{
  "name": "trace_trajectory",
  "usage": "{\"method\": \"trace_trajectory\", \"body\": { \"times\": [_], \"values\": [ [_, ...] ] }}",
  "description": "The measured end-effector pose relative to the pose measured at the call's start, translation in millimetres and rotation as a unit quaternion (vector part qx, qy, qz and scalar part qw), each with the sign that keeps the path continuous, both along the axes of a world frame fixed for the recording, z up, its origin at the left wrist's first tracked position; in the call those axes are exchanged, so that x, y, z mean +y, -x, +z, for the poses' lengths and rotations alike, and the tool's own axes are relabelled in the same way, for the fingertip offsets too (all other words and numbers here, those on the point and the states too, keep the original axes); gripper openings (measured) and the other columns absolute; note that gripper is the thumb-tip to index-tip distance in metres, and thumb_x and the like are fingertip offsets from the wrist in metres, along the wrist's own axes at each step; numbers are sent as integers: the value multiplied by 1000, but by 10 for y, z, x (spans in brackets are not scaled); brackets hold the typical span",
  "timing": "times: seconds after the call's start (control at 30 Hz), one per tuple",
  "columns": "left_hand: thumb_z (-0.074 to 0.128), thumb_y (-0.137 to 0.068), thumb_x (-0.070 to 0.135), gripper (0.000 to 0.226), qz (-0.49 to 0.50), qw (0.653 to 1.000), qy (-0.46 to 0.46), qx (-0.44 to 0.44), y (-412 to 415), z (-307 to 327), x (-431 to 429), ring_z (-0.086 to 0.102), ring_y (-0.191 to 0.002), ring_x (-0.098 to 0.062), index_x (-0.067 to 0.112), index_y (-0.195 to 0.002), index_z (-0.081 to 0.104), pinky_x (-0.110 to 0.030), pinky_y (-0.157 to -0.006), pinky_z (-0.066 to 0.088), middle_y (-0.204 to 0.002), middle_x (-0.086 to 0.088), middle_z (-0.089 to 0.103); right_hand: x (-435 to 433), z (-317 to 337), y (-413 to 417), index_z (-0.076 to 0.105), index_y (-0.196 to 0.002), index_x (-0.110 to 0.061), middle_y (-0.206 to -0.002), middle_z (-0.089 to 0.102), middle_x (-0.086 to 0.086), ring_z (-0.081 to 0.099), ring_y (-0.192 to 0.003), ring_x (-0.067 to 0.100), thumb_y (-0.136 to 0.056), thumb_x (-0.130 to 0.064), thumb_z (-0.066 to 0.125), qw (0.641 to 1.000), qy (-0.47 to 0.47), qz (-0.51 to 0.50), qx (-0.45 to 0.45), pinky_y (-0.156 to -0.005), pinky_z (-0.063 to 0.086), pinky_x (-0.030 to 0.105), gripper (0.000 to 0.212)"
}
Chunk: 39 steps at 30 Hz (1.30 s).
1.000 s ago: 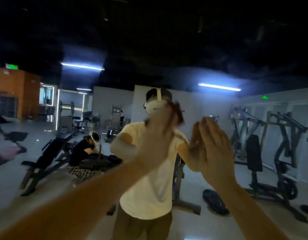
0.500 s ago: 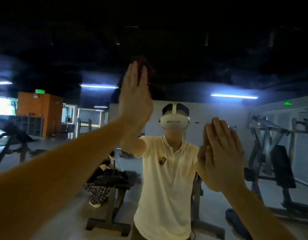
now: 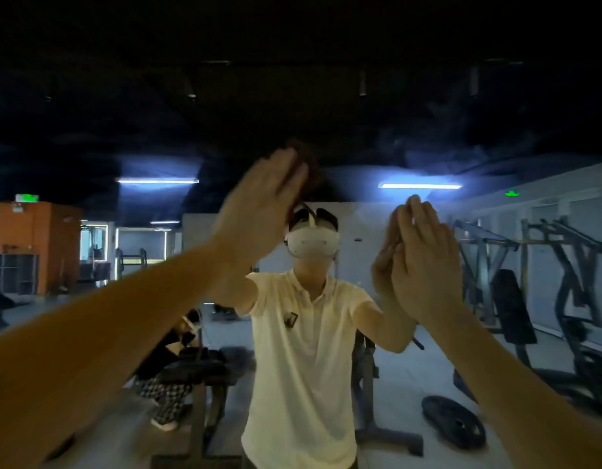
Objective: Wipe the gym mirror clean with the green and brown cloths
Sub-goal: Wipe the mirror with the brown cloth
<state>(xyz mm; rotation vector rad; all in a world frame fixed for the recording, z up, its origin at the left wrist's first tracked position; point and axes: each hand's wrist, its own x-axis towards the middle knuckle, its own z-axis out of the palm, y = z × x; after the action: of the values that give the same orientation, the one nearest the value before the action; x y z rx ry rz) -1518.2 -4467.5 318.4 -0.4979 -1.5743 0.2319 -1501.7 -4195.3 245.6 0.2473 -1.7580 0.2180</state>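
The gym mirror (image 3: 496, 106) fills the view and reflects me in a pale shirt and white headset. My left hand (image 3: 259, 211) is raised at head height with straight fingers, pressing a dark brown cloth (image 3: 308, 164) flat against the glass; only the cloth's edge shows past the fingertips. My right hand (image 3: 425, 265) lies flat on the mirror at shoulder height, fingers straight and together, meeting its own reflection. No green cloth shows; anything under the right palm is hidden.
Reflected in the glass are a weight bench (image 3: 198, 374) with a seated person behind me, a plate-loaded machine (image 3: 563, 299) at the right, a weight plate (image 3: 453, 421) on the floor and an orange wall (image 3: 32, 245) at the left.
My left hand swept the brown cloth up the mirror from face height, then came slightly down and tilted right. My right hand stayed nearly still on the glass.
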Motion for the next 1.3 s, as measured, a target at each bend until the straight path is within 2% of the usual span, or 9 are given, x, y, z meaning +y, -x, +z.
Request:
{"method": "trace_trajectory", "body": {
  "times": [0.17,0.33,0.5,0.63,0.73,0.8,0.97,1.13,1.3],
  "values": [
    [51,-98,17,69,-79,985,-152,7,22,143,742,14,-157,-36,8,-161,26,-49,-129,16,-169,-19,17,164,-3,23,47,-150,0,-157,46,16,42,-146,33,-102,-27,25,999,-12,39,26,-120,29,48,59],
    [58,-94,18,77,-88,992,81,-27,132,-660,1383,12,-158,-34,12,-161,21,-51,-128,19,-170,-16,15,337,103,-83,50,-147,-12,-134,61,8,55,-116,14,-110,-20,35,963,160,213,30,-101,45,27,41],
    [62,-91,15,79,-7,952,294,-79,34,-747,845,19,-156,-30,18,-162,28,-45,-129,14,-170,-13,19,193,-15,-62,49,-146,-11,-147,53,15,48,-137,27,-108,-23,34,986,87,143,1,-114,43,49,42],
    [61,-96,24,79,46,998,39,-17,42,107,552,23,-154,-33,17,-163,21,-44,-125,15,-169,-15,17,178,-136,-18,46,-149,2,-161,36,23,27,-151,37,-102,-30,26,1000,-16,24,-1,-120,24,51,61],
    [54,-98,24,79,3,990,-138,-32,-23,199,796,7,-159,-34,13,-164,12,-48,-130,9,-171,-18,8,166,-142,-43,42,-153,2,-164,30,21,18,-152,31,-102,-35,21,1000,-10,14,-9,-122,23,53,66],
    [49,-100,23,75,-16,994,-97,-45,29,-94,1058,4,-159,-36,11,-164,12,-50,-130,10,-171,-19,7,126,-128,-29,44,-152,1,-164,32,20,19,-153,32,-100,-37,21,999,8,32,-9,-122,26,53,68],
    [39,-100,21,75,14,979,188,-75,28,-444,811,-4,-160,-32,15,-163,-1,-51,-129,14,-172,-17,-3,-152,-86,-66,56,-141,-1,-151,50,21,47,-138,42,-99,-30,26,994,96,39,30,-112,38,53,59],
    [50,-104,34,72,40,998,22,-51,-26,-101,-289,12,-158,-34,12,-164,15,-48,-129,14,-171,-19,12,-817,-86,-160,54,-142,-3,-151,47,22,46,-137,41,-96,-28,28,998,54,25,38,-111,38,56,59],
    [25,-108,48,70,103,986,-104,-79,-162,-334,-1825,24,-153,-39,4,-162,19,-55,-127,21,-169,-23,15,-1209,-139,4,52,-144,-1,-153,46,22,44,-141,41,-99,-35,27,999,-6,1,35,-113,35,57,62]
  ]
}}
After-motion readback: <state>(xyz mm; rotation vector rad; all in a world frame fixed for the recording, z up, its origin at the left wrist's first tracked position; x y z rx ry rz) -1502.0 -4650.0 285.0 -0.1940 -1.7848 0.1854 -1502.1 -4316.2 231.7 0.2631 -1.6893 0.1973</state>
